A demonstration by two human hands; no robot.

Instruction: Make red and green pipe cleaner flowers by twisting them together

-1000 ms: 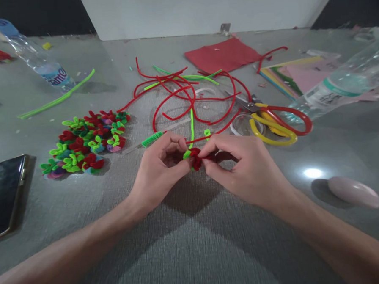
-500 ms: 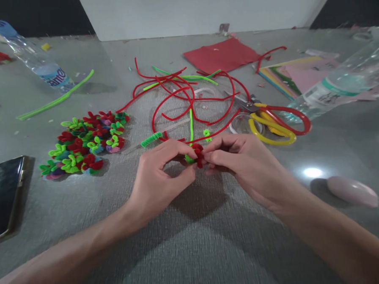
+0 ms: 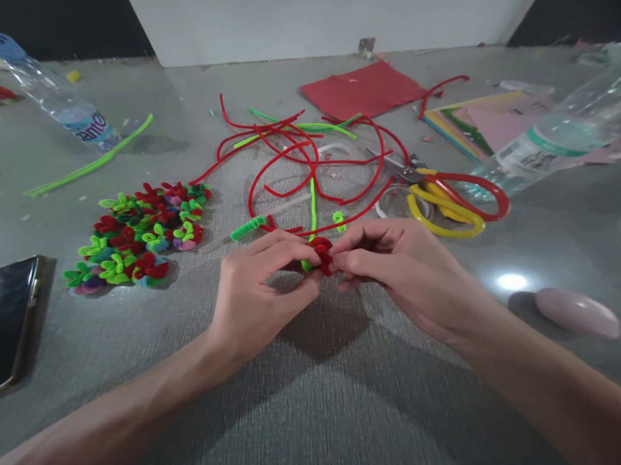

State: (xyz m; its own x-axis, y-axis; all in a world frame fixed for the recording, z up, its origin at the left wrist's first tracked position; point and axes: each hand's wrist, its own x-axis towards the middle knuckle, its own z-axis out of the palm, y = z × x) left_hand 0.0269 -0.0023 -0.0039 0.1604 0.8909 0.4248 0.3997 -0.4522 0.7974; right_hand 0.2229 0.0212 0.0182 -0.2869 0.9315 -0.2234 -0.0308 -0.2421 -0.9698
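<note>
A small red and green pipe-cleaner piece (image 3: 323, 254) is held up between both hands. My left hand (image 3: 271, 276) pinches its left side with thumb and fingers. From the right, my right hand (image 3: 390, 263) grips its red part between thumb and forefinger. Just beyond the hands lie loose red pipe cleaners (image 3: 314, 164), a green coil (image 3: 248, 228) on a thin pale stick, and a small green twisted piece (image 3: 340, 221). Left of my left hand sits a cluster of red, green and multicoloured pipe-cleaner pieces (image 3: 126, 239).
Scissors (image 3: 459, 200) with red and yellow handles lie right of centre, near a clear bottle (image 3: 545, 144) and coloured sheets (image 3: 484, 123). A pale oval object (image 3: 578, 312) is at right, a phone (image 3: 7, 318) at left. Another bottle (image 3: 56, 96) stands back left; red sheet (image 3: 363, 91) behind.
The held piece has turned slightly, with less of its green part showing. My left hand's fingers have shifted a little around it; my right hand has barely moved.
</note>
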